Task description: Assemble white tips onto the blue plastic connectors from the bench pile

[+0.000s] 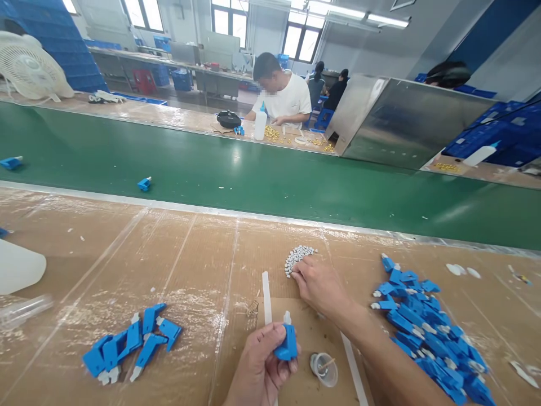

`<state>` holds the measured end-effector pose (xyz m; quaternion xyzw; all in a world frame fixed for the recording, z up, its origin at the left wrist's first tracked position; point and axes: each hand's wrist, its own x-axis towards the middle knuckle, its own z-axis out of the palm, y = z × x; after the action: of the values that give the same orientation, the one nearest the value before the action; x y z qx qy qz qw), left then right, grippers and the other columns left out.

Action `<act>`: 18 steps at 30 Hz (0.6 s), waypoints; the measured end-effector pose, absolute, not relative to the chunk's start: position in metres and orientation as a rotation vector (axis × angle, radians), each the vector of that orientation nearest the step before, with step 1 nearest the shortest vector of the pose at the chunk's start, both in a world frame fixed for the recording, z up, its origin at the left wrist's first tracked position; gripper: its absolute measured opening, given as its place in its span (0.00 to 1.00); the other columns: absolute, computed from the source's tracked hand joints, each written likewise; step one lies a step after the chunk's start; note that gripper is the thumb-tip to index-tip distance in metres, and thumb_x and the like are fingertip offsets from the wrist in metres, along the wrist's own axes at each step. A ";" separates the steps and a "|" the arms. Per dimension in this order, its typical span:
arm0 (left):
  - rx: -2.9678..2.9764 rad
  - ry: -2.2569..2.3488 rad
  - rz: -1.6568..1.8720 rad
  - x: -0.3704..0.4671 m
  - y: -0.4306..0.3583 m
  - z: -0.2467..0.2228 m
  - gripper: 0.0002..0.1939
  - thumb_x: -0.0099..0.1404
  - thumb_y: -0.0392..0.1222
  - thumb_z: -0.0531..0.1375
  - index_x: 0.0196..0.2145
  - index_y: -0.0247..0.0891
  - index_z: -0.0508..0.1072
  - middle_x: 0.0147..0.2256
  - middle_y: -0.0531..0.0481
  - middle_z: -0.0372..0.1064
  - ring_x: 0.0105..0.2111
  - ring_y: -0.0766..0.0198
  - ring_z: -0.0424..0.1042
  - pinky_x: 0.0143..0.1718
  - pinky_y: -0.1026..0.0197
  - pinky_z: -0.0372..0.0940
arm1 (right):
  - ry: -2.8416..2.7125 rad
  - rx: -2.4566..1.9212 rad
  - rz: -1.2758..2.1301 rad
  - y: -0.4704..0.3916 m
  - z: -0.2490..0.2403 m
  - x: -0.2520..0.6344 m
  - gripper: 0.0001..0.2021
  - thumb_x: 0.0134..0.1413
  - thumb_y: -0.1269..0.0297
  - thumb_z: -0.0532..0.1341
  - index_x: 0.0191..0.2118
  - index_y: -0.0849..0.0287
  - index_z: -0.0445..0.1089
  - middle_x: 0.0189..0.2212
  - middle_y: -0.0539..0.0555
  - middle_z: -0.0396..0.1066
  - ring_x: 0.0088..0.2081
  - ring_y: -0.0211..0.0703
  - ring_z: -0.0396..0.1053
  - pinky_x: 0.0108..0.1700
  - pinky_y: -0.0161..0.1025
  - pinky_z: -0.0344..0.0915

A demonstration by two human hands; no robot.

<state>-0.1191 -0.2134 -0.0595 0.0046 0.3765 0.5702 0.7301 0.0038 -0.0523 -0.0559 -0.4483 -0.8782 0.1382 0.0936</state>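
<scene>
My left hand (270,361) grips a blue plastic part (288,341) between thumb and fingers, its pale tip pointing up. At a pile of small grey pieces (298,256), my right hand (315,282) has its fingers pinched together on the near edge; whatever is between the fingertips is hidden. To the right lies a large heap of blue parts with pale tips (426,324). Several more blue parts (146,349) lie in a small group to the left. Close to my left hand stands a small clear cup (326,369) with a thin stick in it.
A green conveyor belt (262,180) crosses ahead, carrying blue parts such as this one (144,184). Beyond it, a person in a white shirt (287,101) sits at a bench near a white bottle (260,124). A metal housing (409,121) spans the belt at right; a fan (31,67) stands far left.
</scene>
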 end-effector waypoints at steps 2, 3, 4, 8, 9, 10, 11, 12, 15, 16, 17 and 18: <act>0.005 0.839 1.260 -0.119 -0.214 -0.060 0.18 0.55 0.49 0.71 0.29 0.30 0.74 0.25 0.45 0.74 0.20 0.70 0.70 0.18 0.73 0.59 | -2.583 -1.348 0.464 -0.050 -0.052 -0.001 0.06 0.58 0.71 0.59 0.30 0.61 0.70 0.33 0.61 0.72 0.35 0.50 0.69 0.34 0.41 0.57; 0.005 0.842 1.265 -0.119 -0.214 -0.060 0.17 0.55 0.49 0.71 0.29 0.30 0.74 0.26 0.45 0.74 0.20 0.70 0.70 0.19 0.73 0.60 | -2.560 -1.351 0.508 -0.048 -0.050 -0.003 0.05 0.57 0.71 0.60 0.29 0.61 0.70 0.33 0.62 0.72 0.35 0.50 0.69 0.34 0.41 0.58; 0.004 0.843 1.271 -0.120 -0.215 -0.060 0.17 0.55 0.48 0.71 0.30 0.30 0.74 0.26 0.45 0.74 0.21 0.70 0.70 0.20 0.73 0.61 | -2.528 -1.350 0.562 -0.047 -0.048 -0.003 0.05 0.56 0.71 0.60 0.29 0.61 0.69 0.33 0.61 0.72 0.35 0.50 0.69 0.35 0.41 0.59; 0.048 0.840 1.314 -0.121 -0.214 -0.054 0.15 0.58 0.47 0.69 0.31 0.30 0.74 0.27 0.46 0.73 0.21 0.72 0.69 0.20 0.73 0.60 | -2.358 -1.285 0.946 -0.049 -0.033 0.009 0.08 0.59 0.65 0.56 0.30 0.60 0.68 0.27 0.54 0.72 0.30 0.43 0.70 0.32 0.38 0.64; 0.069 0.833 1.326 -0.122 -0.214 -0.051 0.14 0.59 0.47 0.68 0.30 0.30 0.74 0.27 0.46 0.73 0.22 0.72 0.68 0.21 0.73 0.60 | -2.309 -1.259 1.057 -0.054 -0.029 0.014 0.09 0.60 0.63 0.55 0.32 0.60 0.68 0.27 0.54 0.73 0.28 0.42 0.71 0.30 0.37 0.65; 0.097 0.824 1.338 -0.122 -0.213 -0.048 0.14 0.60 0.46 0.68 0.30 0.31 0.74 0.27 0.46 0.72 0.22 0.72 0.68 0.21 0.73 0.60 | -2.270 -1.234 1.145 -0.060 -0.024 0.020 0.11 0.61 0.60 0.54 0.33 0.60 0.67 0.27 0.54 0.74 0.26 0.40 0.71 0.28 0.35 0.66; 0.129 0.815 1.348 -0.122 -0.212 -0.044 0.13 0.61 0.46 0.67 0.31 0.31 0.74 0.28 0.47 0.72 0.23 0.71 0.68 0.23 0.72 0.61 | -2.210 -1.213 1.238 -0.067 -0.020 0.026 0.12 0.62 0.58 0.53 0.34 0.60 0.67 0.28 0.55 0.75 0.25 0.39 0.70 0.26 0.34 0.66; 0.165 0.808 1.355 -0.121 -0.211 -0.040 0.13 0.62 0.46 0.66 0.31 0.31 0.75 0.28 0.48 0.71 0.24 0.71 0.68 0.25 0.72 0.62 | -2.112 -1.196 1.350 -0.076 -0.015 0.031 0.13 0.61 0.55 0.54 0.34 0.60 0.66 0.28 0.55 0.75 0.24 0.37 0.70 0.24 0.33 0.65; 0.292 0.811 1.351 -0.116 -0.207 -0.026 0.13 0.63 0.48 0.65 0.33 0.33 0.75 0.27 0.50 0.68 0.25 0.70 0.68 0.25 0.70 0.61 | -1.598 -1.117 1.794 -0.105 -0.003 0.042 0.15 0.55 0.51 0.64 0.31 0.60 0.68 0.28 0.54 0.74 0.22 0.33 0.67 0.22 0.30 0.63; 0.330 0.821 1.346 -0.114 -0.206 -0.022 0.13 0.64 0.48 0.65 0.33 0.33 0.75 0.27 0.50 0.68 0.25 0.70 0.68 0.25 0.70 0.60 | -1.415 -1.072 1.914 -0.114 0.000 0.044 0.16 0.52 0.52 0.68 0.31 0.61 0.69 0.27 0.53 0.73 0.22 0.32 0.66 0.22 0.28 0.62; 0.363 0.834 1.339 -0.111 -0.205 -0.018 0.14 0.64 0.49 0.64 0.33 0.33 0.76 0.27 0.50 0.68 0.25 0.70 0.67 0.24 0.70 0.59 | -1.286 -1.028 1.992 -0.122 0.003 0.045 0.16 0.49 0.52 0.70 0.30 0.61 0.70 0.26 0.52 0.72 0.22 0.32 0.66 0.22 0.28 0.62; 0.389 0.846 1.332 -0.108 -0.204 -0.016 0.14 0.63 0.49 0.65 0.33 0.33 0.76 0.26 0.50 0.67 0.25 0.70 0.66 0.24 0.70 0.59 | -1.234 -0.997 2.020 -0.129 0.005 0.046 0.16 0.50 0.53 0.71 0.30 0.61 0.71 0.25 0.50 0.71 0.22 0.31 0.65 0.22 0.27 0.62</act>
<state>-0.1082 -0.2039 -0.0156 0.1737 0.3779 0.5952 0.6876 0.0461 -0.1289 0.0045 -0.3723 -0.4608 0.7544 0.2828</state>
